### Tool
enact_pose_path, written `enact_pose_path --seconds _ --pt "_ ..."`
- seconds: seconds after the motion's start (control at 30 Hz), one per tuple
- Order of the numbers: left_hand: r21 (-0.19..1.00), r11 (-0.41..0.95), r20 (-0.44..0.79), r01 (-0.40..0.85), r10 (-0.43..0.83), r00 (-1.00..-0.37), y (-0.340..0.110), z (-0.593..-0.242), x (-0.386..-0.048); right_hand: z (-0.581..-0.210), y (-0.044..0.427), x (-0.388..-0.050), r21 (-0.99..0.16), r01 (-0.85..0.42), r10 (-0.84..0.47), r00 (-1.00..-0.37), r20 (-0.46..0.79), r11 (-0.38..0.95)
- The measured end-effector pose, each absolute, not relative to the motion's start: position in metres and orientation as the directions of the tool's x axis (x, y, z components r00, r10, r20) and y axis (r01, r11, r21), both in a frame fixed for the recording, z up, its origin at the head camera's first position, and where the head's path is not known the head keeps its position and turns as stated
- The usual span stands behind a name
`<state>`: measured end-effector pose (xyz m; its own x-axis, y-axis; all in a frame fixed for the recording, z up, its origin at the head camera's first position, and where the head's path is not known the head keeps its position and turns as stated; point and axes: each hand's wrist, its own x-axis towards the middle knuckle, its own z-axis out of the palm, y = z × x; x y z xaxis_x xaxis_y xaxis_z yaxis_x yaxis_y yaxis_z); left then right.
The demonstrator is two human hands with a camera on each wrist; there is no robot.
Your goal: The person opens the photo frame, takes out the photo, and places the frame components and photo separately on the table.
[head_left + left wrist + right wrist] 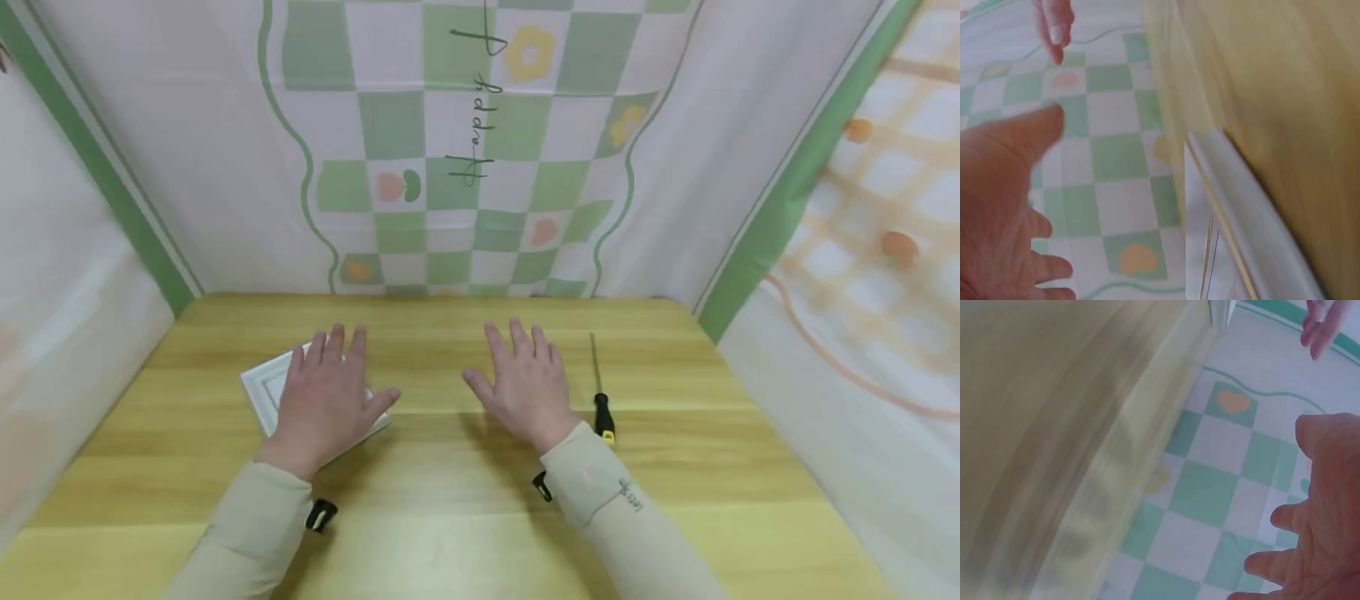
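My left hand hovers over a white square frame with a raised, stepped border, hiding much of it. In the left wrist view, that frame lies on the wood, apart from the spread fingers and thumb. To the right, my right hand is held above the tabletop, fingers straight and thumb out, holding nothing. Just right of it lies a screwdriver with a black and yellow handle, its thin shaft pointing away from me. Neither hand touches it.
The wooden table has a back edge against a green-and-white checked cloth. Pale cloth hangs along the right side, and another white cloth hangs at the left. A dark-buckled band sits at each wrist.
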<state>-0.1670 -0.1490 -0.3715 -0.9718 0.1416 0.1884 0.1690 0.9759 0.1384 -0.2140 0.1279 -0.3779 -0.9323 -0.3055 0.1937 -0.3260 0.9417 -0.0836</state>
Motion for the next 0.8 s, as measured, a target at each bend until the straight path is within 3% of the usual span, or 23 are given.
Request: enact_pose_path --seconds 0.23,0.5,0.8 --pt "0.170 0.985 0.089 -0.007 -0.022 -0.996 -0.176 -0.368 -0.160 -0.370 0.119 -0.213 -0.121 -0.365 -0.336 -0.919 0.205 0.923" --pt "0.262 0.919 -0.199 -0.296 -0.249 -0.948 -0.202 -0.379 -0.154 -0.369 0.095 -0.210 -0.195 -0.419 -0.399 -0.907 0.135 0.887" --pt "0.258 0.892 -0.335 -0.371 -0.277 -0.900 -0.215 -0.389 -0.147 -0.375 0.059 -0.209 -0.306 -0.411 -0.435 -0.900 -0.010 0.859"
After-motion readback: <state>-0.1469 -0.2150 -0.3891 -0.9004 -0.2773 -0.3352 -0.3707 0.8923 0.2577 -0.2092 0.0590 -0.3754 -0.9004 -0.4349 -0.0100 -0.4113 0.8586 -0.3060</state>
